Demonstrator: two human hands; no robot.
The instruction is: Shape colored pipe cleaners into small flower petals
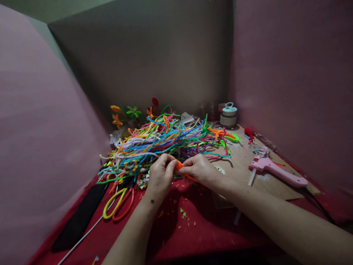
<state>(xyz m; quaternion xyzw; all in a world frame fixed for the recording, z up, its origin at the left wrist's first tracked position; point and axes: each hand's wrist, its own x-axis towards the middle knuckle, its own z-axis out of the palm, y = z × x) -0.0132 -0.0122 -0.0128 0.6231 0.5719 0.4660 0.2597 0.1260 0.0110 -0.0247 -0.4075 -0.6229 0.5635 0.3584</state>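
My left hand [160, 176] and my right hand [199, 170] meet over the red table [193, 228], fingers pinched together. Between the fingertips sits a small orange pipe cleaner piece [179, 165], held by both hands; its tail runs under my right hand. Just beyond the hands lies a big tangled heap of coloured pipe cleaners [165, 141].
Scissors with yellow and red handles [118, 203] lie left of my left forearm beside a black flat object [82, 215]. A pink glue gun [277, 172] rests on a brown board [248, 162] at right. Pipe cleaner flowers [129, 113] and a round container [228, 115] stand at the back. Walls close in all round.
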